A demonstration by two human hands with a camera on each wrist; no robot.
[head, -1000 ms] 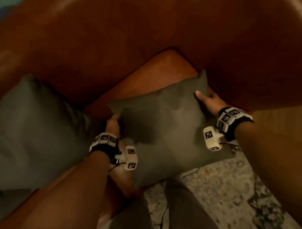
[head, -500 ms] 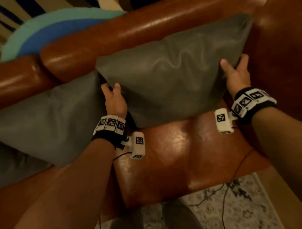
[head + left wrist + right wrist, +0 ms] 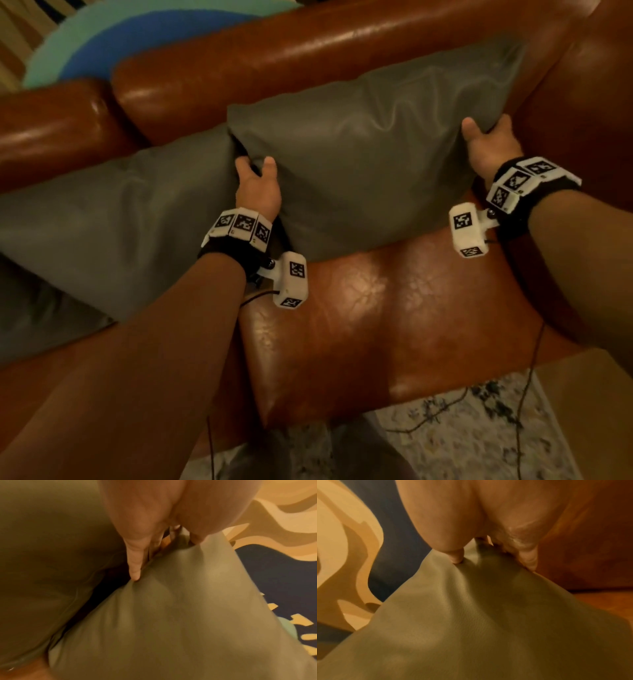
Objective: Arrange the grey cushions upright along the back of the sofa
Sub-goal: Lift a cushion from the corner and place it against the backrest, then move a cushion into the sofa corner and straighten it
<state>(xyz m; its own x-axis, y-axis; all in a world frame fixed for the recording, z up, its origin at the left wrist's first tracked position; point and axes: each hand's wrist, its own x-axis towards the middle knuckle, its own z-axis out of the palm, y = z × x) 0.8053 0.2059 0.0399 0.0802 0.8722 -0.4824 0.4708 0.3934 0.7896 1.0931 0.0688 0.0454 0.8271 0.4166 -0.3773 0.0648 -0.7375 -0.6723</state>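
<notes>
Against the brown leather sofa (image 3: 342,44) back, a grey cushion (image 3: 359,154) stands tilted on the seat, and I hold it by both side edges. My left hand (image 3: 258,192) pinches its left edge, thumb in front and fingers behind; my right hand (image 3: 489,144) grips the right edge the same way. Another grey cushion (image 3: 113,233) leans just beside it on the left, their edges touching. From my head I see both whole, soft and pillowy, with rippled creases across smooth, faintly shiny fabric, and the glossy, crackled seat below. Only my left wrist view shows the dark gap between the two cushions, with one finger (image 3: 135,563) pressed into the seam. My right wrist view alone shows the cloth bunching into folds under my thumb (image 3: 456,557). A pale patterned rug (image 3: 462,445) lies before the sofa.
</notes>
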